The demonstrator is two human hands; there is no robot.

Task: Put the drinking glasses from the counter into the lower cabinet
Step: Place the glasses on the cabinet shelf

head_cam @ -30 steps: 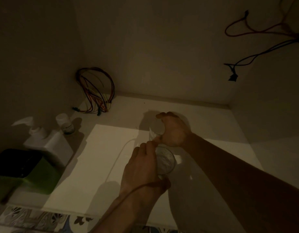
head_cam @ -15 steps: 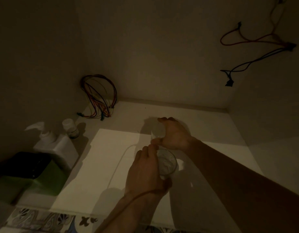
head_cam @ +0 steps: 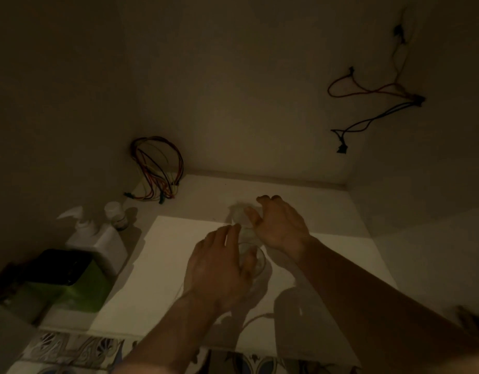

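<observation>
Both hands low, side by side, left hand [head_cam: 219, 265] and right hand [head_cam: 280, 225] half-curled.

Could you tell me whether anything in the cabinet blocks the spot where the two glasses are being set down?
Nothing visible does. The left hand holds the near glass and the right hand the far glass on bare cabinet floor. The wire bundle, spray bottle and green container stand off left.

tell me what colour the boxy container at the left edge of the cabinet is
Green with a black top, clearest in the head view.
</observation>
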